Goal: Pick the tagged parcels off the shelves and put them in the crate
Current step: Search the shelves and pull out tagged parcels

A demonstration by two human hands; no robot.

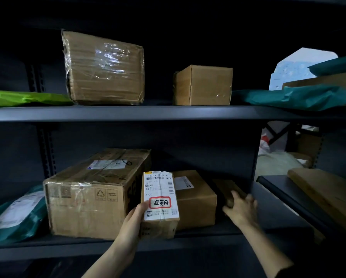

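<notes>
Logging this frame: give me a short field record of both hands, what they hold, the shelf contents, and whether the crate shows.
left hand: grips a small tagged box, upright, in front of the medium box
tag: red-bordered sticker with handwriting, on the white label
right hand: reaches onto a dark box at the right end; grip unclear
lower shelf: large box, medium box, dark box, teal bag
upper shelf: taped box, plain box, green bag, teal bags
crate: not in view

Bare shelf (158, 114) right of taped box (105, 67)
</notes>
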